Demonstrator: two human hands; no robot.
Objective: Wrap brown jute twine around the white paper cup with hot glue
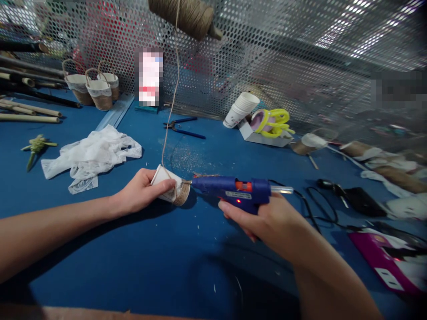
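Observation:
My left hand (142, 191) is closed around a white paper cup (160, 174), which lies tilted with its base to the right. Brown twine (182, 194) is wound around the base end of the cup. From there a strand (174, 95) runs up to a twine spool (187, 15) hanging at the top. In my right hand (256, 218) is a blue glue gun (230, 189) with a small red light lit. Its metal nozzle points left and meets the cup at the wound twine.
White lace (95, 153) lies at left, near three small baskets (100, 94) and wooden sticks (30, 118). Pliers (185, 128), stacked cups (240, 110) and a small box (263, 137) stand behind. Black cables (322, 209) and a magenta item (380, 262) are at right.

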